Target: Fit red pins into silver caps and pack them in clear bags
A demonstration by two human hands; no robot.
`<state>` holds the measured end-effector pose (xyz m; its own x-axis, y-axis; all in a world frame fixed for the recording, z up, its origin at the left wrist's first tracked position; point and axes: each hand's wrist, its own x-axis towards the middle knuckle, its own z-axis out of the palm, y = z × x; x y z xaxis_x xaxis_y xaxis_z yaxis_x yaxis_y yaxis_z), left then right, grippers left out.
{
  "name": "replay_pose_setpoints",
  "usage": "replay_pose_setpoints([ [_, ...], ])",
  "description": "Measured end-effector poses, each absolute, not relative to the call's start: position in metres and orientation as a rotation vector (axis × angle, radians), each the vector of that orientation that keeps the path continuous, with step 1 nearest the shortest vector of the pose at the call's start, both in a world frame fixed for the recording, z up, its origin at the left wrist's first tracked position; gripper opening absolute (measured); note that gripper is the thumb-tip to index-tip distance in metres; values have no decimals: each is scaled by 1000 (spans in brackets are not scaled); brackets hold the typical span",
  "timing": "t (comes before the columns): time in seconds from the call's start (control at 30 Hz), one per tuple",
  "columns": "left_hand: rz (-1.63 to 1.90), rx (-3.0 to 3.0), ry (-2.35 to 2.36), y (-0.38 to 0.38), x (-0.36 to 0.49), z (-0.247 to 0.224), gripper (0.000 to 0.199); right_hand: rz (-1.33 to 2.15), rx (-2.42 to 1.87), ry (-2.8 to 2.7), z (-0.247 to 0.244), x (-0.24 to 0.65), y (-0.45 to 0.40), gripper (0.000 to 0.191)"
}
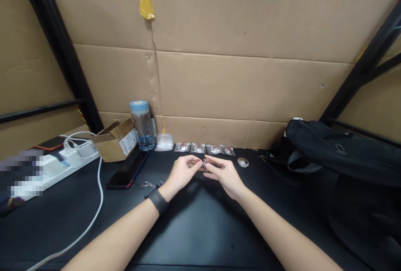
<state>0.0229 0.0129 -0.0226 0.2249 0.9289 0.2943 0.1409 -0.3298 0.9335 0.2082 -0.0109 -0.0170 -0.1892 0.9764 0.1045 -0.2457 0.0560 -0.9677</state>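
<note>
Both hands are meeting above the black tabletop (194, 221), just in front of a row of small clear packets (205, 149). The left hand (183, 172) and right hand (224, 175) are pinching a small metal ring-shaped piece (204, 164) between their fingertips. It is standing on edge, its flat faces turned left and right towards the two hands; finer detail is too small to tell. A similar metal disc (243, 162) is lying just right of the packets.

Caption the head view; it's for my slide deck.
Both hands, left hand and right hand, pinch a small metal ring above a black table.
</note>
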Motion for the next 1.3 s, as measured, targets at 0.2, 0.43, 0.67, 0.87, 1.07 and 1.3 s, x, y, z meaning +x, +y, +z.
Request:
replay_pose_setpoints([
  [0.2,1164,1809,1064,12,23,-23,25,1336,-891,-1238,-19,208,-9,60],
  [0.43,1172,2321,1617,43,-34,-13,25,1223,-954,-1286,-13,214,-5,56],
  [0.67,967,2240,2296,77,-97,-39,24,1190,-960,-1305,-10,220,-1,54],
  [0.87,964,2217,2335,79,-91,-41,25,1161,-959,-1310,-9,225,1,54],
  [1.07,1213,2217,2335,71,-89,-25,27,1127,-974,-1291,-6,232,6,57],
  [1.3,1081,2645,1598,38,-38,-5,20,1045,-992,-1281,0,245,11,56],
])
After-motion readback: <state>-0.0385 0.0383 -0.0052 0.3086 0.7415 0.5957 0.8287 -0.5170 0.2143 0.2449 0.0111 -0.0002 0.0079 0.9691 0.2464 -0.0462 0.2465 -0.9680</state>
